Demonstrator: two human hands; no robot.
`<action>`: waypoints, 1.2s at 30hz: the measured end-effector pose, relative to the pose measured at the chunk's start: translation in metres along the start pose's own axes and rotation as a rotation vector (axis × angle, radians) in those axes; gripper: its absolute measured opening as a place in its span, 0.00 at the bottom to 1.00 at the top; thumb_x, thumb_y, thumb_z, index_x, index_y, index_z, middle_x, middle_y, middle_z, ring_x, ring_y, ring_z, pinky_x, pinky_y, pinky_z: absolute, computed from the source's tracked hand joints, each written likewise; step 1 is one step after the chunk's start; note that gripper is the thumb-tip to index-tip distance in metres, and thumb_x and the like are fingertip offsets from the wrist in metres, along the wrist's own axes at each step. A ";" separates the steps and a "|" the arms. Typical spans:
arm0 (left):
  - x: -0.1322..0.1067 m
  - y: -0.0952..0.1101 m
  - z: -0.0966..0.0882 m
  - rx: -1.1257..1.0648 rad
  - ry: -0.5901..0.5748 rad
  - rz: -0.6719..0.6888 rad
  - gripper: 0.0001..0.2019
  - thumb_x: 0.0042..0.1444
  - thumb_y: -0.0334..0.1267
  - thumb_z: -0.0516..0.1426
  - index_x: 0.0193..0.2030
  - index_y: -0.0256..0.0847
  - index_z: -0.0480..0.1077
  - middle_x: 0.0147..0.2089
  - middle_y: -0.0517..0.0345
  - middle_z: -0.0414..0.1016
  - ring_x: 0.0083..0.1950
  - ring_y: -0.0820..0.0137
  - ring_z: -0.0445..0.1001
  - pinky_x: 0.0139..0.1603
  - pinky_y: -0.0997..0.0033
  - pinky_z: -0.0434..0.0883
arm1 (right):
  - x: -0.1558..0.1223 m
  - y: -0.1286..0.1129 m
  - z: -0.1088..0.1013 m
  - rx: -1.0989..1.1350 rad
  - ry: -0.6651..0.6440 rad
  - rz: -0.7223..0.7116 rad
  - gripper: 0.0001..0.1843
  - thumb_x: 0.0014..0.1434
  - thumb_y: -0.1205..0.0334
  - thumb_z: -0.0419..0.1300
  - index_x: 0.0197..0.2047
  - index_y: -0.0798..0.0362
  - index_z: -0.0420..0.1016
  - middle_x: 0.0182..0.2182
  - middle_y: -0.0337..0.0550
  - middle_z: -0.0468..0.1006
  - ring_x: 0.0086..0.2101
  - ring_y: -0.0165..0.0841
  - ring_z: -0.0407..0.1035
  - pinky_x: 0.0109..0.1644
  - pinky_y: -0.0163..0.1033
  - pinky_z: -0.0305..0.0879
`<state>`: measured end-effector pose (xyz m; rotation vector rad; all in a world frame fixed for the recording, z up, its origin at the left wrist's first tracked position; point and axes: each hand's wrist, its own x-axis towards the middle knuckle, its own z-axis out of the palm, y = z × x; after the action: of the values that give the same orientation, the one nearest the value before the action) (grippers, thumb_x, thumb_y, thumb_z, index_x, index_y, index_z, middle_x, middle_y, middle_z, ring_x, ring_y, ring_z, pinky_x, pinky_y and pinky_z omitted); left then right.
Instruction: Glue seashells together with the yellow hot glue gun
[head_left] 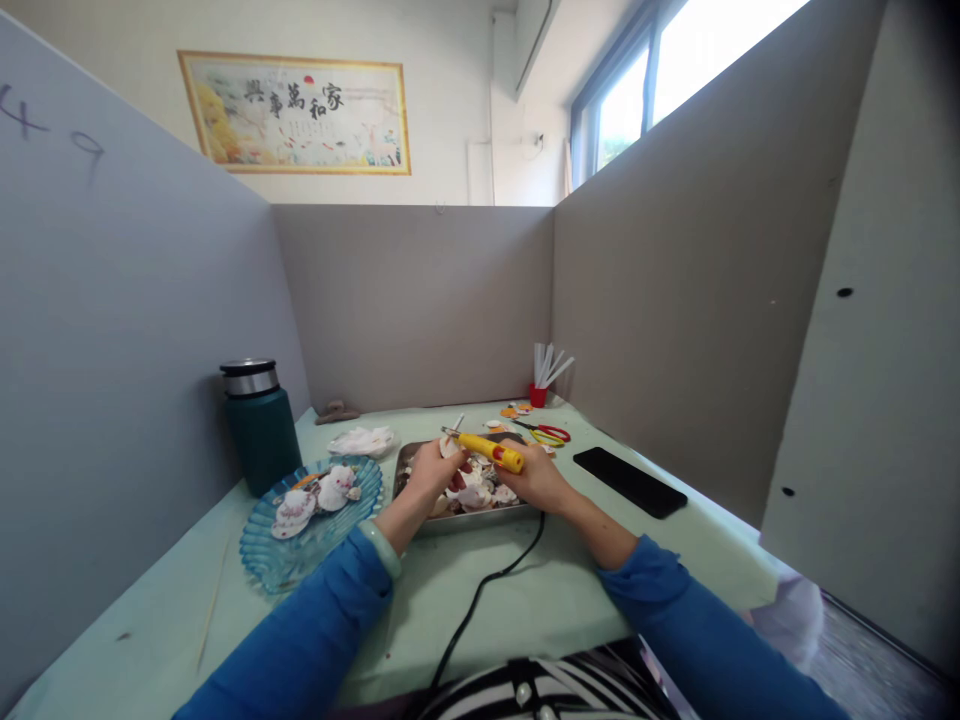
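Note:
My right hand (534, 474) is closed round a yellow corded glue gun (491, 450), whose nozzle points left toward my left hand. My left hand (433, 466) pinches a small pale shell (448, 447) right at the nozzle tip. Both hands hover over a metal tray (480, 517) filled with several shells. The gun's black cord (480, 590) runs down toward me across the table.
A blue glass plate (300, 555) holding shells sits left of the tray, with a dark green flask (260, 420) behind it. A black phone (630, 481), red scissors (551, 432) and a red cup of sticks (538, 392) lie to the right. Grey partitions enclose the table on three sides.

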<state>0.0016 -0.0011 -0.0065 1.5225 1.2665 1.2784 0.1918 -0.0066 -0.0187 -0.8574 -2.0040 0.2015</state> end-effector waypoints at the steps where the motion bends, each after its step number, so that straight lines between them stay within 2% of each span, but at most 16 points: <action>1: 0.000 -0.001 0.000 0.000 0.002 0.002 0.11 0.51 0.39 0.62 0.27 0.35 0.66 0.22 0.59 0.73 0.14 0.80 0.65 0.15 0.81 0.61 | 0.000 0.000 0.000 -0.001 0.000 0.004 0.02 0.50 0.66 0.56 0.30 0.51 0.68 0.21 0.33 0.66 0.23 0.28 0.60 0.27 0.32 0.54; 17: 0.000 -0.002 0.000 -0.027 -0.001 0.016 0.11 0.51 0.40 0.62 0.28 0.36 0.66 0.22 0.60 0.73 0.14 0.79 0.66 0.15 0.81 0.61 | 0.000 0.002 0.001 -0.021 0.015 -0.007 0.02 0.51 0.66 0.56 0.30 0.51 0.69 0.21 0.33 0.67 0.23 0.29 0.60 0.28 0.32 0.54; 25: 0.000 -0.001 -0.001 -0.011 0.009 0.022 0.08 0.52 0.37 0.60 0.28 0.36 0.66 0.21 0.60 0.72 0.14 0.78 0.65 0.15 0.79 0.62 | -0.001 0.002 0.001 -0.041 0.026 -0.004 0.01 0.51 0.65 0.56 0.29 0.51 0.68 0.21 0.34 0.67 0.22 0.29 0.60 0.28 0.32 0.54; 36: 0.002 -0.004 -0.001 -0.010 0.010 0.031 0.10 0.50 0.40 0.61 0.27 0.36 0.67 0.21 0.59 0.73 0.14 0.78 0.66 0.15 0.79 0.62 | -0.001 0.004 0.002 -0.020 0.015 0.017 0.01 0.50 0.66 0.56 0.30 0.51 0.68 0.21 0.33 0.66 0.22 0.28 0.59 0.28 0.32 0.54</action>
<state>-0.0004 0.0017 -0.0098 1.5357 1.2451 1.3113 0.1925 -0.0034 -0.0223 -0.8865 -1.9885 0.1848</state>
